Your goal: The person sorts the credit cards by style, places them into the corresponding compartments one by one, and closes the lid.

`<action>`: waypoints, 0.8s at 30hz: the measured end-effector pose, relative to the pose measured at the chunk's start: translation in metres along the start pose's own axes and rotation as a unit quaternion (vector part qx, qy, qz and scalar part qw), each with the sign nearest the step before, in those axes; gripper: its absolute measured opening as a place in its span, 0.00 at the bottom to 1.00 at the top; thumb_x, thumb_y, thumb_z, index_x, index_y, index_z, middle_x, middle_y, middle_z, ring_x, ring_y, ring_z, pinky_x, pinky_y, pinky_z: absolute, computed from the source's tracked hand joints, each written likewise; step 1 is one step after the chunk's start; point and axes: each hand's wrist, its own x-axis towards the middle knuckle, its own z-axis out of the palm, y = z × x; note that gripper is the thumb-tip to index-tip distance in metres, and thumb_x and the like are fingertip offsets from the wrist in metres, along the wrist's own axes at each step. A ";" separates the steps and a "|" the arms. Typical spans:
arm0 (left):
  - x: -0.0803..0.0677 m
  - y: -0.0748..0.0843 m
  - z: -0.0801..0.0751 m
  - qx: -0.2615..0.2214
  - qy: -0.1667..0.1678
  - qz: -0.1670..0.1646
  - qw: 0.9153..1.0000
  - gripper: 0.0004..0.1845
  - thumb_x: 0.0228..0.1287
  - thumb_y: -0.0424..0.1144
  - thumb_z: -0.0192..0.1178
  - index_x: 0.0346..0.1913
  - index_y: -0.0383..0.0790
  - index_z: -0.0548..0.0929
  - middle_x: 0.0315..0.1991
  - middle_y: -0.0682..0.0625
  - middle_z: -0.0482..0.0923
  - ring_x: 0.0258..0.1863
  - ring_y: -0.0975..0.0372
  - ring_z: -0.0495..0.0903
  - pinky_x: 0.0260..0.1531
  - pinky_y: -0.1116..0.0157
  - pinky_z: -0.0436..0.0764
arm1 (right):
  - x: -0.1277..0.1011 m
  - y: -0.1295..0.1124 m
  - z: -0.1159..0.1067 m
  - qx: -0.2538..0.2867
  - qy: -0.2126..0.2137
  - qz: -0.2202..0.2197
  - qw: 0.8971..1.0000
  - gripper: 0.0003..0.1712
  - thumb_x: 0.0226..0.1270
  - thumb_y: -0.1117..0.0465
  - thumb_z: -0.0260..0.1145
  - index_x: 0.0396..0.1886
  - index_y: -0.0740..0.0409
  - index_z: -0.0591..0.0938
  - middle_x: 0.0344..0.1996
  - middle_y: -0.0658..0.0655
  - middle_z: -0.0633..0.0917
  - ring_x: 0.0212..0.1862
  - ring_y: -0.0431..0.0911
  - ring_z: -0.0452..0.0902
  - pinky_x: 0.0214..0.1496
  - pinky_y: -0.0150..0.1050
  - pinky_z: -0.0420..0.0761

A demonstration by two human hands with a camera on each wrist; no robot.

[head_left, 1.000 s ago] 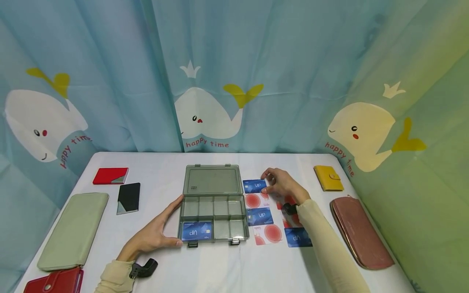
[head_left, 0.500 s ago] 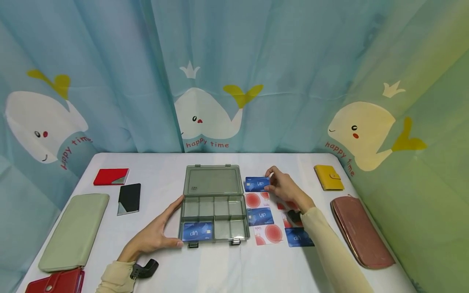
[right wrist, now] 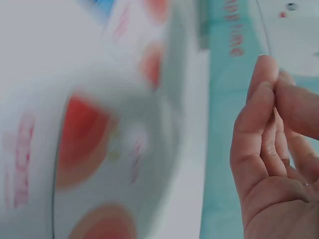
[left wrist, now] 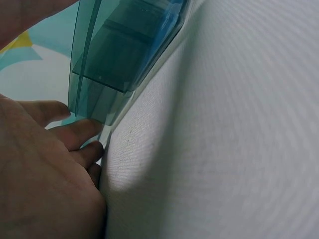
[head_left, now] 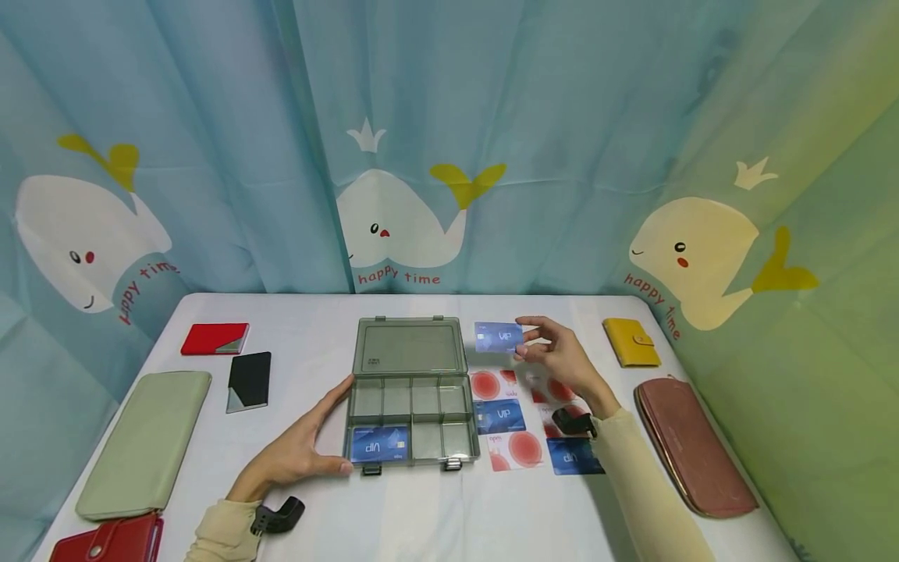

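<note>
My right hand [head_left: 562, 359] pinches a blue VIP card [head_left: 498, 337] by its right edge, raised above the table. In the right wrist view, thumb and fingertips meet at the right while the cards below are blurred. My left hand [head_left: 302, 449] touches the left side of a grey see-through compartment box [head_left: 410, 414], its thumb at the front left corner. The box lies with its lid [head_left: 410, 347] folded back. Another blue VIP card [head_left: 379, 444] lies in the front left compartment. In the left wrist view, the fingers [left wrist: 77, 134] lie against the box wall.
Right of the box lie two columns of cards, including a blue VIP card [head_left: 499, 416] and a white card with red circles [head_left: 515, 450]. Purses, wallets and card holders line both sides, among them a green purse [head_left: 143, 445], a pink purse [head_left: 691, 445] and a yellow wallet [head_left: 630, 342].
My right hand has lifted the blue VIP card off the table and moved it slightly right and away from the other cards. The left hand and the box have stayed put.
</note>
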 end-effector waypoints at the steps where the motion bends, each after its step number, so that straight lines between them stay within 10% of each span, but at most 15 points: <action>1: 0.000 0.000 0.000 0.001 0.000 0.000 1.000 0.68 0.51 0.43 0.83 0.87 0.41 0.46 0.87 0.38 0.48 0.85 0.60 0.48 0.72 0.82 0.46 | -0.002 -0.004 0.001 0.013 -0.004 0.007 1.000 0.33 0.72 0.71 0.71 0.74 0.61 0.74 0.55 0.73 0.82 0.45 0.62 0.88 0.49 0.30 0.88; 14: 0.000 0.000 -0.001 -0.010 -0.001 0.014 1.000 0.67 0.51 0.41 0.82 0.87 0.39 0.46 0.87 0.36 0.48 0.82 0.74 0.46 0.71 0.84 0.45 | -0.033 -0.050 0.071 0.123 -0.076 -0.059 0.988 0.33 0.66 0.75 0.74 0.70 0.71 0.77 0.46 0.65 0.84 0.42 0.39 0.86 0.46 0.30 0.88; 24: 0.000 0.002 -0.001 -0.004 0.000 -0.004 1.000 0.68 0.51 0.42 0.82 0.87 0.41 0.46 0.87 0.38 0.48 0.85 0.49 0.48 0.74 0.78 0.46 | -0.059 -0.065 0.143 -0.022 -0.136 -0.128 0.982 0.29 0.64 0.64 0.79 0.64 0.62 0.82 0.40 0.54 0.86 0.36 0.37 0.79 0.38 0.31 0.84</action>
